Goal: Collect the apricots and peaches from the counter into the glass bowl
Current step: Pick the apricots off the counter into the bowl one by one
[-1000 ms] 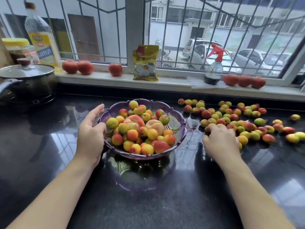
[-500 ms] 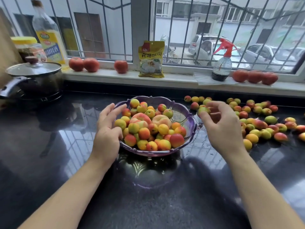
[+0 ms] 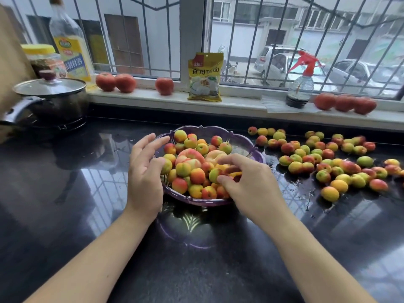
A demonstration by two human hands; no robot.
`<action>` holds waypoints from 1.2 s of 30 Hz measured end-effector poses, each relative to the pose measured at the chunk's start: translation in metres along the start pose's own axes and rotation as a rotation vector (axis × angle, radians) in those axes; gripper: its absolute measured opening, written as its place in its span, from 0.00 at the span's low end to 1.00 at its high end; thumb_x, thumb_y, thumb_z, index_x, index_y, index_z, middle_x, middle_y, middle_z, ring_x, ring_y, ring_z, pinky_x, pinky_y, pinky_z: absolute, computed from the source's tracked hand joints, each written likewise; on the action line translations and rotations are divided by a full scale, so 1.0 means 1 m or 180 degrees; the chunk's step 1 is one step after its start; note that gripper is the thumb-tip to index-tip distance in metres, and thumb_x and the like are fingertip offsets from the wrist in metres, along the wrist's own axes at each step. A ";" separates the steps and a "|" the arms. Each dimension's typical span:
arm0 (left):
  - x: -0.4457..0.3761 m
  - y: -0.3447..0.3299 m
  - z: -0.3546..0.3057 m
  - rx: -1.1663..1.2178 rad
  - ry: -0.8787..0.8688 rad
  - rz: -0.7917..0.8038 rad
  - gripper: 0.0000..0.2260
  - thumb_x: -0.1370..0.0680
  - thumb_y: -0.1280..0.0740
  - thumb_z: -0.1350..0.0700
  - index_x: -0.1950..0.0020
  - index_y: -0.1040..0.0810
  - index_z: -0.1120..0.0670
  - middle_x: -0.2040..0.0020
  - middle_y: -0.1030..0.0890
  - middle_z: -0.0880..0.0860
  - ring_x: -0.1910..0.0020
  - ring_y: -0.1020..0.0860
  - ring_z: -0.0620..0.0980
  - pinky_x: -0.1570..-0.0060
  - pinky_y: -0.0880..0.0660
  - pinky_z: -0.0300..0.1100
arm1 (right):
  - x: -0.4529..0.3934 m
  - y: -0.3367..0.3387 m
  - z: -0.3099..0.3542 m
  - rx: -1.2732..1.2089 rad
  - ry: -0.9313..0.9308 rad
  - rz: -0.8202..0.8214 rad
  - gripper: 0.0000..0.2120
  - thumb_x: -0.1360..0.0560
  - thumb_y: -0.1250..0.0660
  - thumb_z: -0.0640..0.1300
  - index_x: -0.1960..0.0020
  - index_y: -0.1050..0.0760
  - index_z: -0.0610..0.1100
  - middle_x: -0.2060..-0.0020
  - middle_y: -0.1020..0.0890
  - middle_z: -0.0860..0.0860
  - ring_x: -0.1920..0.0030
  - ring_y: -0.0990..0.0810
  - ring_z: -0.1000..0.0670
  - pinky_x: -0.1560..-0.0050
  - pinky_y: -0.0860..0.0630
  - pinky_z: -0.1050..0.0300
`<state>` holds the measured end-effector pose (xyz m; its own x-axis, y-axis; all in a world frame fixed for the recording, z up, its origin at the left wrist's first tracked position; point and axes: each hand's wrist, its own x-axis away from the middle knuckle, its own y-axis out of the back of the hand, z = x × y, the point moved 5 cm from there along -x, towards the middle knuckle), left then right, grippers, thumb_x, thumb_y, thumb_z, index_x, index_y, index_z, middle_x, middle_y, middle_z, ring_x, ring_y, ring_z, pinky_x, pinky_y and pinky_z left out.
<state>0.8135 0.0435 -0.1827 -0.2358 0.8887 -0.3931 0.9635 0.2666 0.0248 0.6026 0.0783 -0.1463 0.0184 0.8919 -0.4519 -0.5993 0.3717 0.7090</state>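
Observation:
A purple glass bowl (image 3: 218, 130) stands mid-counter, heaped with small apricots (image 3: 196, 176) and two larger peaches (image 3: 190, 156). My left hand (image 3: 144, 178) rests against the bowl's left rim, its fingers relaxed and spread over the fruit. My right hand (image 3: 251, 184) hovers over the bowl's right side, fingers curled round blurred orange apricots (image 3: 232, 171). Many loose apricots (image 3: 328, 158) lie scattered on the counter to the right of the bowl.
The black counter (image 3: 65, 193) is glossy and wet near the fruit. A lidded pot (image 3: 50, 99) sits at far left. On the sill stand an oil bottle (image 3: 70, 47), a jar (image 3: 41, 57), a yellow packet (image 3: 205, 77), a spray bottle (image 3: 300, 84) and red tomatoes (image 3: 115, 82).
My right hand picked apricots from the pile on the right and carried them left over the bowl. My left hand stayed at the bowl's left rim.

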 end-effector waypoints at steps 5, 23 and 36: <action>-0.003 0.002 0.006 -0.0019 0.0109 0.0096 0.22 0.26 0.42 0.50 0.35 0.18 0.45 0.26 0.29 0.44 0.28 0.32 0.33 0.31 0.34 0.29 | 0.000 0.044 -0.023 -0.0168 -0.0087 -0.1009 0.06 0.22 0.31 0.39 0.48 0.16 0.45 0.55 0.16 0.53 0.54 0.20 0.57 0.53 0.28 0.73; 0.006 -0.007 0.006 -0.0288 0.0175 0.0361 0.21 0.26 0.41 0.51 0.37 0.20 0.38 0.25 0.33 0.43 0.24 0.35 0.42 0.30 0.37 0.32 | 0.008 0.064 -0.136 0.1739 -0.2469 0.0209 0.17 0.22 0.36 0.43 0.34 0.28 0.46 0.32 0.37 0.41 0.30 0.40 0.36 0.34 0.32 0.38; 0.005 -0.007 0.005 -0.0355 0.0153 0.0357 0.19 0.26 0.40 0.51 0.40 0.21 0.33 0.26 0.32 0.43 0.23 0.35 0.44 0.26 0.37 0.43 | -0.013 0.067 -0.118 0.0778 -0.1244 -0.0684 0.09 0.24 0.29 0.43 0.44 0.20 0.44 0.47 0.20 0.46 0.50 0.22 0.45 0.51 0.25 0.54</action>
<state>0.8066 0.0446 -0.1897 -0.1360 0.9313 -0.3379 0.9646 0.2022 0.1691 0.4681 0.0616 -0.1570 0.4468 0.8011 -0.3983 -0.3453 0.5651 0.7493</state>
